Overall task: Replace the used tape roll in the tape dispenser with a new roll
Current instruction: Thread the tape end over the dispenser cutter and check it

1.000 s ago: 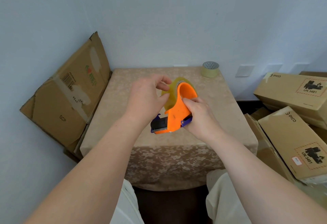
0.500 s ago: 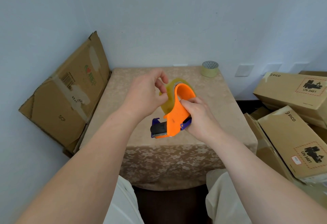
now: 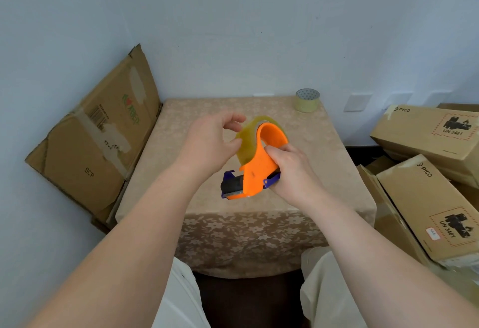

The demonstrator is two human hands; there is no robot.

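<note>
Orange tape dispenser (image 3: pixel 259 169) held above the table (image 3: pixel 337 172), a yellowish tape roll (image 3: pixel 247 141) seated in it.

The right hand (image 3: pixel 293 172) is clenched around the dispenser's body; the left hand (image 3: pixel 210 143) pinches the roll's near edge with its fingertips. A second tape roll (image 3: pixel 307 100) stands at the table's far right corner, well apart, with cardboard boxes (image 3: pixel 425 187) beside the table.

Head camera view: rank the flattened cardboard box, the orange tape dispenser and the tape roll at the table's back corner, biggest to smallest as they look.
1. Flattened cardboard box
2. Orange tape dispenser, though nearer the camera
3. Tape roll, farthest away
</note>
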